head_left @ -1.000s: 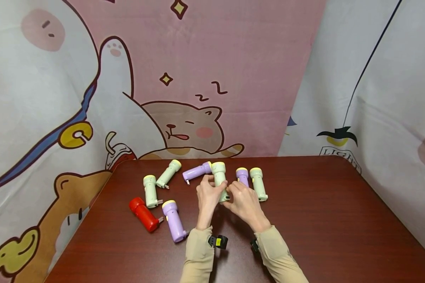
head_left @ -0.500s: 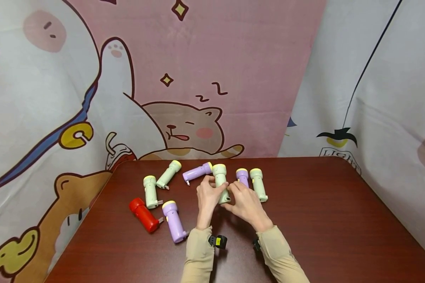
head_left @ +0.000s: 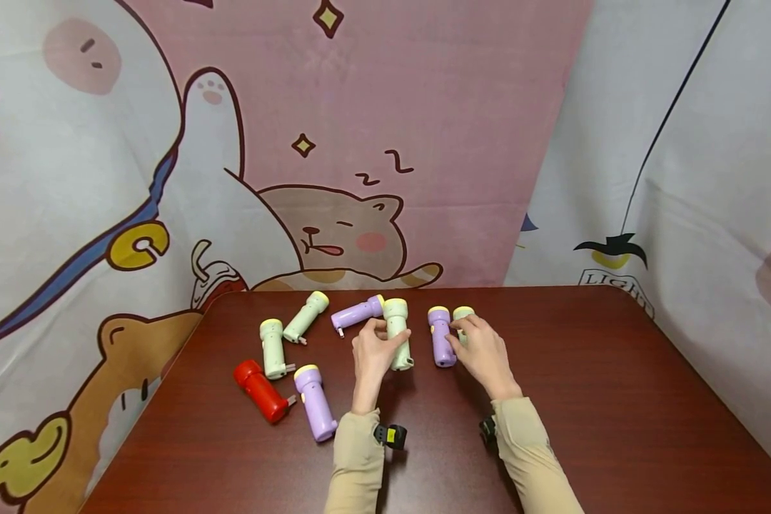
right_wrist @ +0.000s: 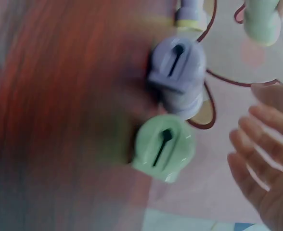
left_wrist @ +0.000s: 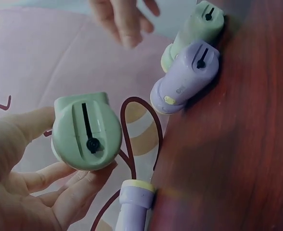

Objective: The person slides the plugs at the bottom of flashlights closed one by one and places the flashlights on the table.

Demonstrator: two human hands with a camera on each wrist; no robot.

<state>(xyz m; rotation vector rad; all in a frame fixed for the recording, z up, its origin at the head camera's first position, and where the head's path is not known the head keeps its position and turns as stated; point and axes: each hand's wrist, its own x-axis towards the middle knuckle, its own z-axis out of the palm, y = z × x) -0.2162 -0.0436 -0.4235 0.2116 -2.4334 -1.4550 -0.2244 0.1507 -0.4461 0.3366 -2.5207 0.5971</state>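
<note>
My left hand [head_left: 374, 353] grips a pale green flashlight [head_left: 396, 321] above the table, its yellow-rimmed head pointing away. In the left wrist view the end of that green flashlight [left_wrist: 87, 132] faces the camera, with a dark slot in it. My right hand [head_left: 486, 355] hovers over the right-hand pair, fingers loosely extended and apart from them in the right wrist view. That pair is a purple flashlight [head_left: 441, 339] and a pale green flashlight [right_wrist: 164, 147], which the right hand partly covers in the head view.
A purple flashlight [head_left: 358, 312] lies behind my left hand. Two pale green flashlights [head_left: 307, 316], a red flashlight [head_left: 261, 391] and another purple flashlight [head_left: 316, 403] lie to the left; metal prongs stick out from some. The brown table [head_left: 617, 400] meets a printed cloth backdrop [head_left: 462, 143].
My right hand has left the end of the held green flashlight and moved right, over the purple and green pair. The left hand keeps its grip, shifting slightly left.
</note>
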